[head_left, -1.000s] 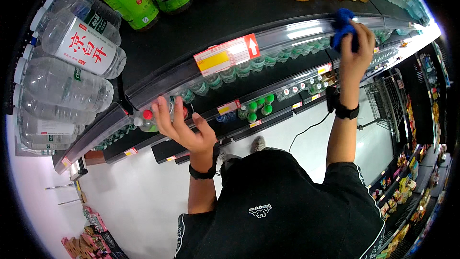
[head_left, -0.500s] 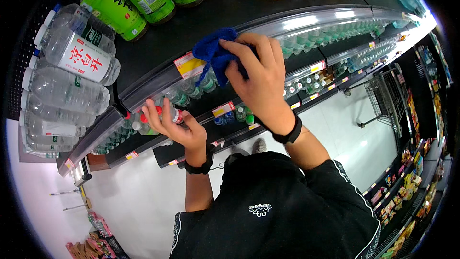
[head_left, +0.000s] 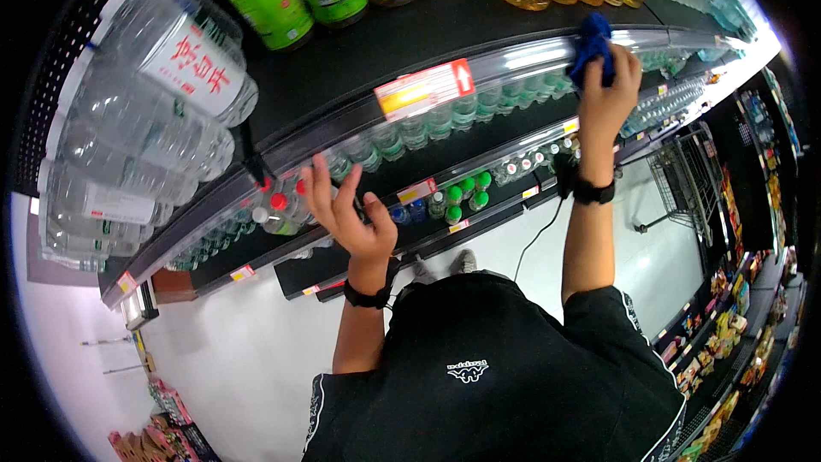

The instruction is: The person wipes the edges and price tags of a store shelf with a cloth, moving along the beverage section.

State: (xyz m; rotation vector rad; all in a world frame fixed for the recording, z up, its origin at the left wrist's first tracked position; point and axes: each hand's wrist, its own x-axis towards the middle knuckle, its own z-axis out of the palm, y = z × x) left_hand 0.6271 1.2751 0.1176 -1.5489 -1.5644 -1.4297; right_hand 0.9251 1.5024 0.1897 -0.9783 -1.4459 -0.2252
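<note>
Honestly, going left to right: the big water bottles (head_left: 145, 133) fill the upper left of the frame, so keep your knuckles clear of them. Your left hand (head_left: 357, 233), left of centre, is open with fingers spread, nothing visible in it; can't tell if it touches the shelf edge (head_left: 534, 57). Bracing lightly there might help. Then the price tag (head_left: 423, 90), upper middle: go easy around it, since a bunched rag could snag a corner. At upper right you've got the blue cloth (head_left: 592, 47), seemingly against that edge, pinched in the fingers of your right hand (head_left: 613, 90). It's scrunched, long axis roughly up-and-down in the frame, across the edge, top end pointing at the frame's top. No real front to it. Flattening it lengthwise along the edge would probably wipe more per pass.
</note>
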